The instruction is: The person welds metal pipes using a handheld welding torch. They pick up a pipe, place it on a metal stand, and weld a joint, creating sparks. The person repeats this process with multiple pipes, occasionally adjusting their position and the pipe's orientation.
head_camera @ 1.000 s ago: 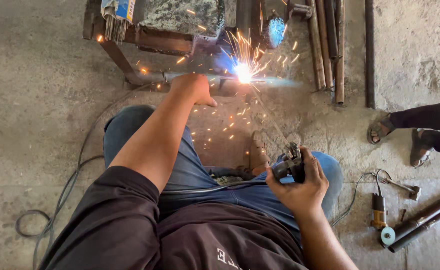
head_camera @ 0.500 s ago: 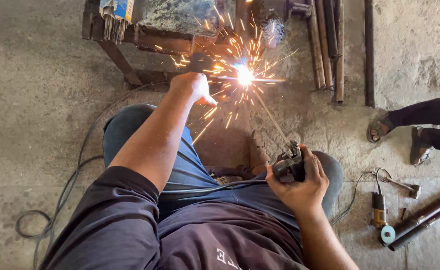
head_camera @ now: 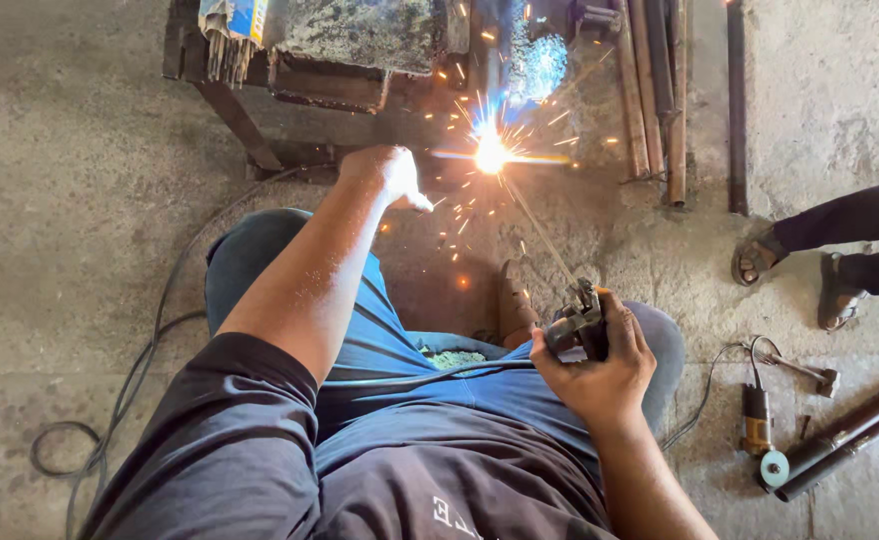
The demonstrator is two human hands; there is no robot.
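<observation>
From the head view, my right hand [head_camera: 600, 365] sits at lower right of centre, its grip closed around the dark metal electrode holder [head_camera: 578, 325]. The thin welding rod [head_camera: 535, 235] runs from the holder up and left to a bright white arc with orange sparks [head_camera: 492, 155] at upper centre. My left hand [head_camera: 388, 172] lies just left of the sparks, fingers curled; what it grips I cannot tell. A rusty steel frame [head_camera: 320, 95] fills the upper left. A small angle grinder [head_camera: 757, 435] lies on the concrete floor [head_camera: 80, 200] at lower right, beside dark steel pipes [head_camera: 850, 430].
</observation>
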